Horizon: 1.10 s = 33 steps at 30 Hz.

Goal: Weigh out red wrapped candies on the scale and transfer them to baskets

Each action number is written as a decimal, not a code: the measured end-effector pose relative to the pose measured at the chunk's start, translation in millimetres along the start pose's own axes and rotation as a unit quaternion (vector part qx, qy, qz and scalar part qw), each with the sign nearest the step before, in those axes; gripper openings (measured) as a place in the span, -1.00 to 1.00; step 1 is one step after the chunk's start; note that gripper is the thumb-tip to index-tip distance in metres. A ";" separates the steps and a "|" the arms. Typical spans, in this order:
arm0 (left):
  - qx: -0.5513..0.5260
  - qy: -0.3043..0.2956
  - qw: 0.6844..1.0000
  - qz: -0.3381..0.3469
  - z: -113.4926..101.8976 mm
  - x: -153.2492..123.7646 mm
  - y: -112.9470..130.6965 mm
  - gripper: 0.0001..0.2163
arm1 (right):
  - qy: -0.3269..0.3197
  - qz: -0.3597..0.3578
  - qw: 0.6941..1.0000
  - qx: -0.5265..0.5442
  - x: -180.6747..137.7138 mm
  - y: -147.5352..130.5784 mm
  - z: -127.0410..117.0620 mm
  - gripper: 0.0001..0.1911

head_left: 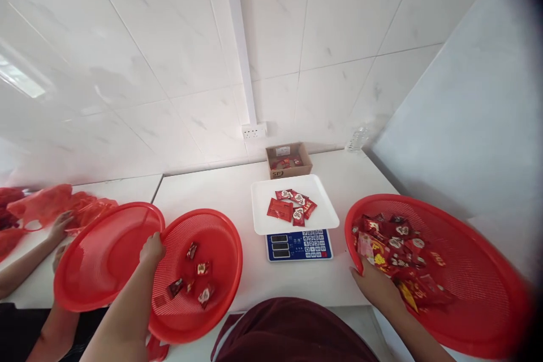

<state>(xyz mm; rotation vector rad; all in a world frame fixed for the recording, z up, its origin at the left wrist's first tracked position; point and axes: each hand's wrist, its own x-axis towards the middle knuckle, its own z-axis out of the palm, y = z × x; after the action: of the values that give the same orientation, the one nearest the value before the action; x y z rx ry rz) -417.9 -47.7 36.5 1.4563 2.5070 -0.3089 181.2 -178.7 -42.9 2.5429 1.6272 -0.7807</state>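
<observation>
My left hand (pixel 151 249) grips the far-left rim of a red mesh basket (pixel 220 294) that holds several small wrapped candies (pixel 195 278). My right hand (pixel 375 285) rests inside the near-left part of a larger red mesh basket (pixel 479 294), its fingers buried in a pile of red and yellow candy packets (pixel 396 249). Between the baskets stands a scale (pixel 299 244) with a white tray (pixel 263 215), and several red packets (pixel 292 207) lie on it.
A third red basket (pixel 97 260) lies at the left, overlapped by mine. Another person's hands (pixel 59 226) touch red plastic bags (pixel 55 203) at the far left. A small cardboard box (pixel 288 159) stands against the tiled wall, below a socket (pixel 253 132).
</observation>
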 end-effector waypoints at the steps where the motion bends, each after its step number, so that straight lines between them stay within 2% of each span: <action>1: 0.009 -0.006 1.000 0.017 0.6 0.4 -1.4 -0.60 | -0.006 0.002 1.000 0.001 -0.4 -0.8 -0.9 -0.46; 6: 0.054 -0.023 0.994 0.090 3.1 -0.7 -4.9 -0.50 | -0.018 0.011 1.000 0.001 -0.8 -2.6 -2.1 -0.45; 10: 0.147 0.011 0.965 0.216 -2.0 0.6 4.0 -0.44 | -0.022 0.014 1.000 -0.008 0.1 -2.6 -0.5 -0.45; 12: 0.175 0.029 0.950 0.258 -6.8 3.3 9.3 -0.41 | -0.019 0.018 1.000 -0.006 -0.2 -3.0 -0.6 -0.45; 14: 0.192 0.043 0.942 0.273 -11.0 6.6 14.2 -0.40 | -0.014 0.021 1.000 0.001 -0.9 -3.4 -1.2 -0.45; 17: 0.186 0.062 0.946 0.258 -12.5 8.6 26.3 -0.43 | -0.009 0.018 1.000 0.007 -2.1 -3.7 -1.3 -0.46; 21: 0.088 0.078 0.962 0.246 -2.7 -2.3 64.5 -0.50 | -0.008 0.011 1.000 0.003 -3.2 -3.2 0.4 -0.46; 24: 0.018 0.030 0.959 0.282 10.5 -18.5 103.8 -0.59 | -0.010 0.009 1.000 0.005 -2.8 -2.7 0.9 -0.45; 27: -0.002 0.014 0.954 0.300 23.0 -34.0 136.3 -0.58 | -0.015 0.012 1.000 0.001 -1.4 -1.7 0.2 -0.45; 33: -0.039 0.021 0.945 0.325 38.0 -69.0 179.3 -0.60 | -0.029 0.014 0.999 0.014 1.5 0.5 -1.3 -0.45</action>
<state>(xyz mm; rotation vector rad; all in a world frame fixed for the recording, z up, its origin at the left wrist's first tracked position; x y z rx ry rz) -225.0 -28.6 8.6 2.1488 1.8816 -0.0554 182.6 -177.2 -42.5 2.5301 1.5702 -0.8722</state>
